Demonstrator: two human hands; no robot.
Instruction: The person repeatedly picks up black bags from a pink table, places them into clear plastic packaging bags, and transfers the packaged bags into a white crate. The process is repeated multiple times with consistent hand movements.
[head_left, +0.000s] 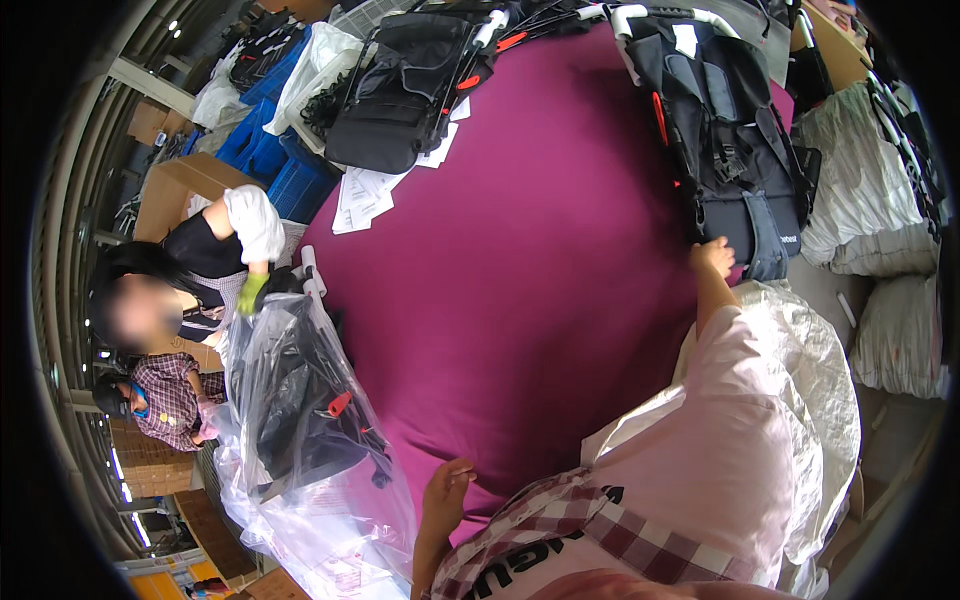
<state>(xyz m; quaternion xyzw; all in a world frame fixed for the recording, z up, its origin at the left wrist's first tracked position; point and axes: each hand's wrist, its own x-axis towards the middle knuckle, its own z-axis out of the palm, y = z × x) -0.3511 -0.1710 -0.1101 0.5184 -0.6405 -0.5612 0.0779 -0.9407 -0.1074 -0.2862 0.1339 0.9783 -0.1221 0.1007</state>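
My right hand (714, 259) is at the near end of a folded stroller (724, 150) with dark fabric, white handle parts and red latches. Its fingers curl over the stroller's corner. Low in the view, my left hand (448, 491) hovers near the edge of a table covered in magenta cloth (510, 262). Those fingers are loosely curled, with nothing visible in them. To its left, another folded stroller (292, 405) lies inside a clear plastic bag (330, 517). A third folded stroller (397, 82) rests at the table's far left, partly over white paper sheets (364, 199).
Across the left edge, a co-worker's gloved hand (252, 292) touches the bagged stroller's top. Another person (161, 401) stands behind. Blue plastic crates (300, 180) and a cardboard box (176, 184) stand far left. White woven sacks (859, 172) are stacked at right.
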